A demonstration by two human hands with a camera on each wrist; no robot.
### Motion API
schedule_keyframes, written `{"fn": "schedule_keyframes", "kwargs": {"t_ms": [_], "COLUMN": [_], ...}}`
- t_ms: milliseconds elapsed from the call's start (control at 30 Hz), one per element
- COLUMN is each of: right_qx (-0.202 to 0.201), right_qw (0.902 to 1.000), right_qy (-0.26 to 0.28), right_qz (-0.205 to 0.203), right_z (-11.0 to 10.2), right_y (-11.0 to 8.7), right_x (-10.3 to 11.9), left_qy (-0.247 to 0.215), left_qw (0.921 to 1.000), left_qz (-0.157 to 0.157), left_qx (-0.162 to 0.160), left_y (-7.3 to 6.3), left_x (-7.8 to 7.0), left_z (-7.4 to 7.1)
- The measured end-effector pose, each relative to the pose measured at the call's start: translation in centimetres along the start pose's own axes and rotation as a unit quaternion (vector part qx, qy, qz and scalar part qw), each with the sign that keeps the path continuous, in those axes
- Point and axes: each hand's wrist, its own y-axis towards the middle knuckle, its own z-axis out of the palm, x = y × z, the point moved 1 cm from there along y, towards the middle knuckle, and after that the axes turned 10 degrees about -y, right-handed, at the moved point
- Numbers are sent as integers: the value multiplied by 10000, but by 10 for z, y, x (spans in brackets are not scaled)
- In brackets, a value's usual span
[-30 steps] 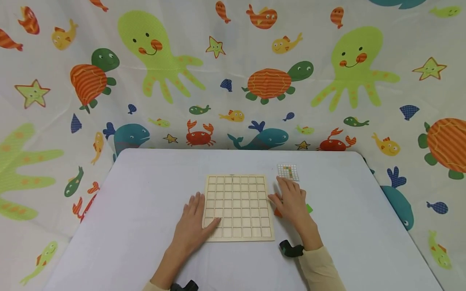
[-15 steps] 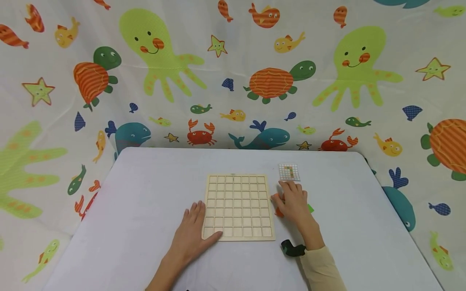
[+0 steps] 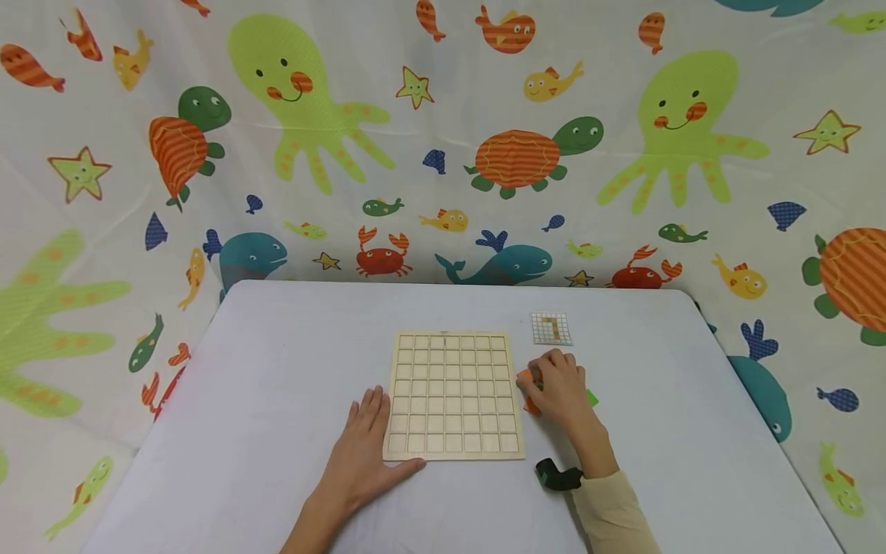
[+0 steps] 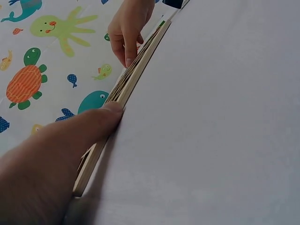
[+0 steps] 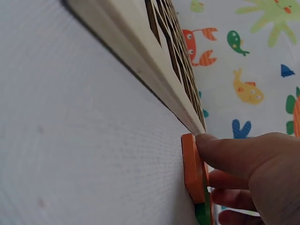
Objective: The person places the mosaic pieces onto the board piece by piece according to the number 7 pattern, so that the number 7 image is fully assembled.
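Note:
A square wooden grid board [image 3: 453, 396] lies on the white table. My left hand [image 3: 363, 446] rests at its lower left corner, fingers straight along the left side and thumb against the front edge; in the left wrist view the thumb [image 4: 89, 123] touches that edge. Just right of the board my right hand [image 3: 559, 387] bends over a small cluster of tiles. An orange tile [image 5: 193, 166] and a green tile [image 5: 202, 213] show beside its thumb, and another green tile [image 3: 591, 397] pokes out on the far side. Whether the fingers pinch a tile is hidden.
Behind the right hand lies a pattern card [image 3: 551, 328] printed with a coloured figure on a grid. A dark wrist camera [image 3: 557, 475] sits at the right wrist. A curtain [image 3: 443, 138] with sea animals hangs behind the table [image 3: 291, 346].
My right hand has drawn back slightly from the card, its fingers curling in over the tiles. My left hand has slid toward the front edge, its thumb moving off the grid.

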Motion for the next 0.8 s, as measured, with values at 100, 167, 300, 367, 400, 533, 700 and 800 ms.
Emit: {"fn": "schedule_keyframes", "kwargs": {"t_ms": [100,167,300,367,400,533,700,800], "right_qx": [-44,-90,-161,-187,-204,-206,-14,57], "right_qw": [10000,9999,9998,9997,9996,9990,9981,9978], "right_qy": [4,3,-19,0,27,272,592,653], "right_qz": [-27,-60,-140,-180,-206,-287,-171,-65], "right_z": [1,2,3,3,3,4,7,8], "right_y": [1,1,2,2,2,3,4,5], "right_x": [-1,-2,-2,-2,-2,-2,-1,-1], "left_qy": [-13,-26,-104,-149,-166,-131,-82,-120], "left_qw": [10000,10000,9999,9998,9998,9998,9996,9996], "left_qz": [-21,-40,-59,-56,-53,5,101,53], "left_qx": [-12,-12,-39,-73,-88,-169,-265,-238], "left_y": [0,0,1,1,1,1,0,0], "left_x": [0,0,0,-1,-1,0,0,0], "left_z": [0,0,1,1,2,2,2,2]}}
